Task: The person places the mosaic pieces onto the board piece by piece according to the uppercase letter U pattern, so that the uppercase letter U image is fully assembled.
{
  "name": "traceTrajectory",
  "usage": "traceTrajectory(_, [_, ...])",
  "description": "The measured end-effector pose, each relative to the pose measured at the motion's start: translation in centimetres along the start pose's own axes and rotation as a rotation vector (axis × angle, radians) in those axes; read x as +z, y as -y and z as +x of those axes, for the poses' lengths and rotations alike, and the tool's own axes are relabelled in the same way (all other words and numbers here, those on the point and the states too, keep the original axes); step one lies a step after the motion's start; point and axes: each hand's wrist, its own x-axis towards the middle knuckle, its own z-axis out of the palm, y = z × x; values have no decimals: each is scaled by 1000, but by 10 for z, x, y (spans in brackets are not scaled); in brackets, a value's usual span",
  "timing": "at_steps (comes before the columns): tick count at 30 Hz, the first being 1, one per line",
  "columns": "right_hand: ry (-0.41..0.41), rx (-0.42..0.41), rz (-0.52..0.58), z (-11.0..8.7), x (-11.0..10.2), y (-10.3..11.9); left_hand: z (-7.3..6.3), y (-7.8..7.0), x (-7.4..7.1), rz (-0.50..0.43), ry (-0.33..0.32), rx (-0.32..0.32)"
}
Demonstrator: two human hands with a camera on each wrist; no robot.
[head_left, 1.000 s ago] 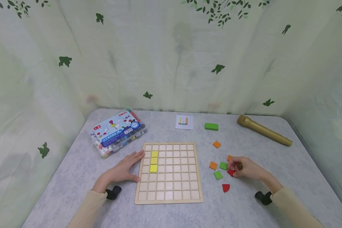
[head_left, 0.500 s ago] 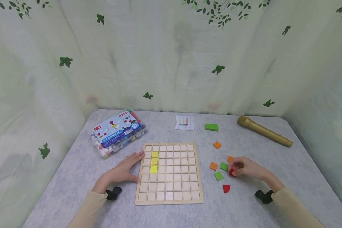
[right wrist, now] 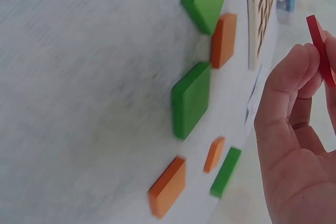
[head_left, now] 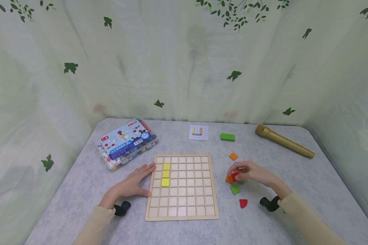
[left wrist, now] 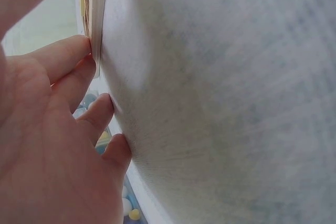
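Observation:
My right hand (head_left: 250, 173) pinches a red quarter-round tile (right wrist: 321, 48) between thumb and fingers, raised over the loose tiles right of the board. In the head view the red tile overlaps an orange square tile (head_left: 228, 179). My left hand (head_left: 132, 183) rests at the left edge of the wooden grid board (head_left: 181, 217), fingers straight, fingertips and thumb touching its rim. Three yellow square tiles (head_left: 165, 174) sit in one column of the board. Another red quarter-round tile (head_left: 243, 203) lies on the table, near a green square tile (head_left: 234, 189).
A pattern card (head_left: 198, 132) lies behind the board, with a green block (head_left: 228, 137) to its right. Another orange tile (head_left: 233, 156) is in front of that block. A clear box of colourful beads (head_left: 127, 143) stands back left; a gold microphone-shaped stick (head_left: 284, 141) lies back right.
My right hand has lifted the red quarter-round tile from the table and moved left with it, toward the board. The left hand stays at the board's edge.

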Motion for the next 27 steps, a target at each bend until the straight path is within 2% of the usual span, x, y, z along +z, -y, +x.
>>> traceTrajectory(7, [43, -61, -23, 20, 13, 12, 0, 1, 0, 1, 2, -6])
traceTrajectory(14, [70, -90, 38, 41, 29, 23, 1, 2, 1, -10, 7, -8])
traceTrajectory(27, [62, -153, 73, 70, 58, 37, -1, 1, 0, 5, -14, 18])
